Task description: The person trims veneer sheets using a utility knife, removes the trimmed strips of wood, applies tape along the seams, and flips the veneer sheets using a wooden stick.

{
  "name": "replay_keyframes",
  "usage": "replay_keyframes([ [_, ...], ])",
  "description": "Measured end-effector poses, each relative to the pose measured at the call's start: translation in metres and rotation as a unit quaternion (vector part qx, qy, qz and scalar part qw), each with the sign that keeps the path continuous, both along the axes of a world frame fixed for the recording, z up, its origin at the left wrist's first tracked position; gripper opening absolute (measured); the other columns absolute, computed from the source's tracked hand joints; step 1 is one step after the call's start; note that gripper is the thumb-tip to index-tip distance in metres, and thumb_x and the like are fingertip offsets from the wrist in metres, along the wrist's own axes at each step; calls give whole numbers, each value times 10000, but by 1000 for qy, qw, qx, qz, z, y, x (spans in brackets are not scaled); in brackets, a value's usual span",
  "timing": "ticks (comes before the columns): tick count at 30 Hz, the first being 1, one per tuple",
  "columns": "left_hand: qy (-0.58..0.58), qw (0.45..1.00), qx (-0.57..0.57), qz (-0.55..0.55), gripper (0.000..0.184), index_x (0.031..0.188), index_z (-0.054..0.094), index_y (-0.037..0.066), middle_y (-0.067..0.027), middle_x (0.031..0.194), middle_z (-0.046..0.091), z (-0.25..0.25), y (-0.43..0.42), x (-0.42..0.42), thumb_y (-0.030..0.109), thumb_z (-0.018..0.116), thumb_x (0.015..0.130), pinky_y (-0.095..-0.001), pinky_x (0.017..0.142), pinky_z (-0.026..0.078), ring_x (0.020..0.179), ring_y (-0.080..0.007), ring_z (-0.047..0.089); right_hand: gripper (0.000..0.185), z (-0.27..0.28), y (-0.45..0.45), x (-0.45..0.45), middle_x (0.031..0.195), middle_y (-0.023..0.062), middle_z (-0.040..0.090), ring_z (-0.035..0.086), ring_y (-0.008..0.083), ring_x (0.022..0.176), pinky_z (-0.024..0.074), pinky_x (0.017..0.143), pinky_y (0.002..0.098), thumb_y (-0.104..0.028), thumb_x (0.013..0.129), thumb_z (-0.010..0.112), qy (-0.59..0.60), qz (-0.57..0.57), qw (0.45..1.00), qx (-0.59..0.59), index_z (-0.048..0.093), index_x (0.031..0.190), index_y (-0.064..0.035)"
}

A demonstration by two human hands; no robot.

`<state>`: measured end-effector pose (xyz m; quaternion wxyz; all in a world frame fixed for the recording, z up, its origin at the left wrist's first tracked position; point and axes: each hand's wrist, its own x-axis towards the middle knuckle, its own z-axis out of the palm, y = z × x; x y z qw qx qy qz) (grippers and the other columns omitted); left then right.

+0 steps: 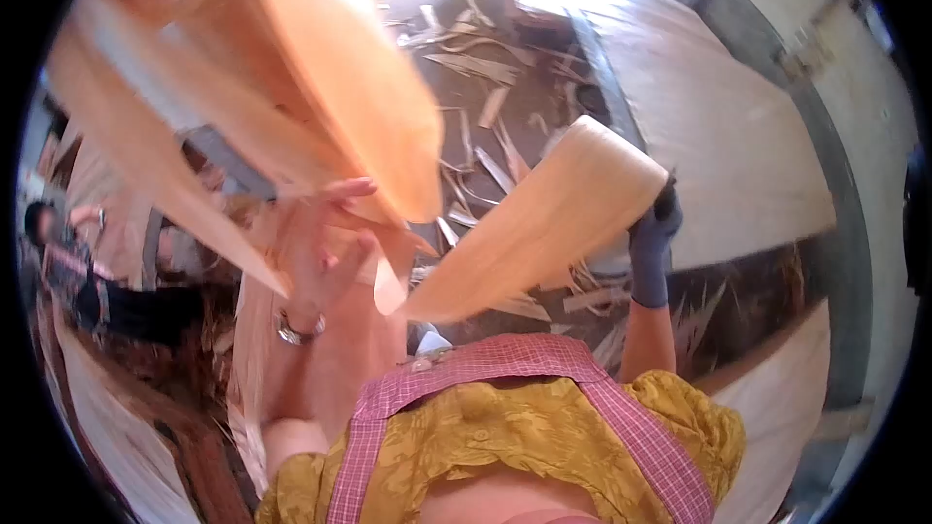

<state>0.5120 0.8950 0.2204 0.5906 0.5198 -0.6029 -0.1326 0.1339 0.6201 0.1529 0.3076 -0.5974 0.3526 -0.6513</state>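
A curved strip of pale wood veneer (553, 213) bends in front of me, its folded end at the right. My right hand (658, 218), in a grey glove, grips that end. My left hand (328, 243), bare with a wristwatch (300, 327), has its fingers apart among larger veneer sheets (340, 78). These sheets rise to the upper left, blurred by motion. A small curled veneer piece (388, 286) is beside the left fingers.
Veneer scraps (485, 68) litter the floor ahead. Broad pale sheets (709, 126) lie on the right. At the far left is another person (73, 267). A wall (869, 194) runs along the right.
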Motion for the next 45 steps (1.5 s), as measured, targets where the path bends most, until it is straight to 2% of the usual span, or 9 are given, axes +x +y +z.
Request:
replay_keyframes([
  [3,201,946,198,-157,993,1529,182,21,-177,1552,290,-88,-32,-99,474,723,831,-423,1160,239,1440,-300,279,152,-16,5,-69,719,-13,586,498,59,548,385,495,221,-151,944,612,12,-20,1000,13,615,1015,-16],
  [7,148,880,356,-277,1072,1552,64,86,-197,1537,287,-173,-85,-226,423,767,816,-420,1099,356,1379,-306,371,176,-9,14,-175,861,88,667,591,131,808,488,754,293,-88,920,571,206,-124,969,58,628,1022,44],
  [8,159,883,345,-276,907,1519,275,89,-163,1388,498,-172,-94,-263,382,776,823,-377,1007,449,1217,-224,524,168,-8,18,-204,856,92,665,592,134,802,487,749,296,-84,918,570,182,-137,972,55,629,1016,39],
  [14,-4,729,485,-483,422,1173,664,14,-31,960,704,-125,-146,-414,344,700,911,-274,840,511,893,-88,614,157,-9,45,-371,878,122,687,622,157,804,497,754,312,-83,916,581,150,-285,943,85,644,1013,24],
  [21,144,608,452,-636,302,1114,674,-4,36,1019,679,-64,-198,-489,253,649,958,-241,857,483,944,-45,578,172,-10,101,-473,856,161,681,627,206,752,496,712,324,-141,943,595,236,-442,859,98,644,1000,13],
  [28,145,606,443,-644,204,946,691,63,82,786,650,-3,-271,-532,261,716,903,-186,555,443,651,-1,563,238,24,171,-509,789,163,659,605,196,675,484,656,342,-221,968,606,223,-553,790,142,639,995,13],
  [41,131,637,246,-719,304,1173,626,33,-55,1073,692,134,-411,-759,237,644,948,-256,841,531,940,-121,658,428,13,134,-635,1076,135,645,643,269,897,499,793,332,-271,821,779,185,-502,835,125,649,1164,-51],
  [43,127,760,165,-616,360,1226,602,39,-31,1114,669,156,-432,-790,282,615,961,-274,865,523,1019,-119,634,474,-9,138,-654,1104,97,640,624,202,940,498,803,306,-212,804,799,124,-454,866,171,620,1210,-46],
  [45,167,734,147,-642,579,1433,393,79,-191,1259,590,182,-420,-821,305,604,944,-466,1012,448,1172,-303,568,529,-63,137,-678,1135,79,625,590,168,998,495,816,298,-182,787,814,4,-379,911,162,590,1243,-33],
])
